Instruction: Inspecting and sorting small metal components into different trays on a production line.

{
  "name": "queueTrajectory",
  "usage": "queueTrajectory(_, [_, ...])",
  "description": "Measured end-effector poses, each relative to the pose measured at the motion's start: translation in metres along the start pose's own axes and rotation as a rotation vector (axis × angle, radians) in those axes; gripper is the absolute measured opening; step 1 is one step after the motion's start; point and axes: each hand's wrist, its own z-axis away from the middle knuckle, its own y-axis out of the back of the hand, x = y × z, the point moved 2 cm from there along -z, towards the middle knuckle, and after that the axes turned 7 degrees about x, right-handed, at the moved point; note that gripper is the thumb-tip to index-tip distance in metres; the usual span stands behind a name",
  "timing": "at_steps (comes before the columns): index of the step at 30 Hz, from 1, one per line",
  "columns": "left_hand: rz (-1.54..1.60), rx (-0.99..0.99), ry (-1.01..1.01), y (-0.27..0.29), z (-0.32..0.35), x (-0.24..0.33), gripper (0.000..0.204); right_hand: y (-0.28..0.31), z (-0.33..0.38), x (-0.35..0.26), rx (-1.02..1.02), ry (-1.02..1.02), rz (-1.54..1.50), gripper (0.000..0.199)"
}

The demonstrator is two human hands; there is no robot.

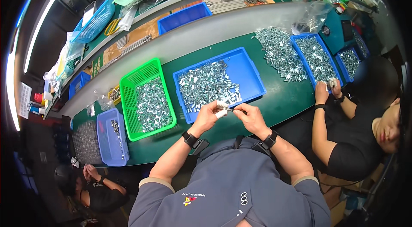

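Observation:
My left hand (207,117), with white coverings on its thumb and forefinger, is closed in a pinch in front of the blue tray. My right hand (253,119) pinches from the other side, and the fingertips of both hands nearly meet. Between them sits a small dark metal part (231,109), mostly covered by the fingers, so its exact kind is hard to make out. Just beyond lies the wide blue tray (246,74), its left half heaped with small shiny metal cylinders (206,83). Left of it stands a green basket (125,98) holding more such cylinders.
A loose pile of cylinders (279,53) lies at the right, beside a filled blue bin (296,46). At the left is a bluish bin (105,137). A raised shelf (240,16) runs behind the green table (171,61). One co-worker (352,141) works at the right, another (101,192) at lower left.

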Motion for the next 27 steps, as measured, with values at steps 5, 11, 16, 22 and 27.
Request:
queueTrajectory(5, [-0.266,-0.008,-0.124,-0.003,0.000,0.004,0.022,0.006,-0.002,-0.003,0.085,0.088,0.007,0.016])
queueTrajectory(11, [-0.312,-0.012,-0.162,-0.009,-0.001,0.019,0.021,0.017,-0.004,-0.014,0.069,0.276,0.270,0.013])
queueTrajectory(16, [-0.351,-0.025,-0.188,-0.014,0.001,0.023,0.020,0.020,-0.010,-0.008,0.041,0.316,0.251,0.012])
queueTrajectory(22, [-0.276,0.007,-0.164,-0.014,0.001,0.010,0.018,0.021,-0.012,-0.013,-0.090,0.041,0.176,0.016])
queueTrajectory(27, [-0.250,0.029,-0.178,-0.017,0.002,0.007,0.017,0.023,-0.013,-0.006,-0.141,0.051,0.051,0.019])
